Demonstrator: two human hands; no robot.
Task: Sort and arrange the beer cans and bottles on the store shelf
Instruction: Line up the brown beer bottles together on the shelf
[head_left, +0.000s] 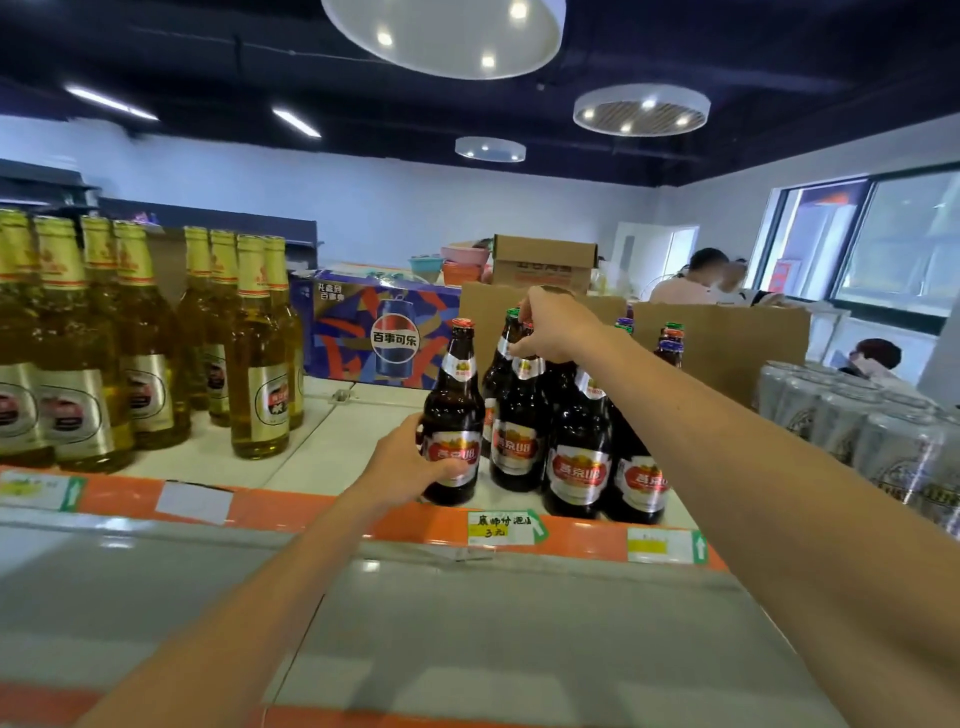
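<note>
Left hand: the left hand (410, 462) curls its fingers round the lower body of a dark brown glass beer bottle (452, 395) with a red cap and a red-and-silver label.
Held bottle: upright, near the shelf's front edge, about midway along it.
Right hand: the right hand (553, 325) pinches the neck of a second dark brown bottle (519, 431), which stands just beside the first, on its right.
Dark group: more dark brown bottles (579, 447) stand upright and close-packed right of the held pair. Green and purple caps show toward the back.
Golden group: clear glass bottles of golden beer (260, 364) with gold foil necks stand in rows at the shelf's left end, well apart from the dark ones.
Cans: silver cans (852, 431) in clear wrap sit at the right end.
Shelf: white shelf top (332, 441). An orange strip (291, 512) runs along the front edge, with a handwritten price tag (501, 527) below the dark bottles.
Back edge: a blue printed cola carton (384, 332) and brown cardboard boxes (722, 338).
</note>
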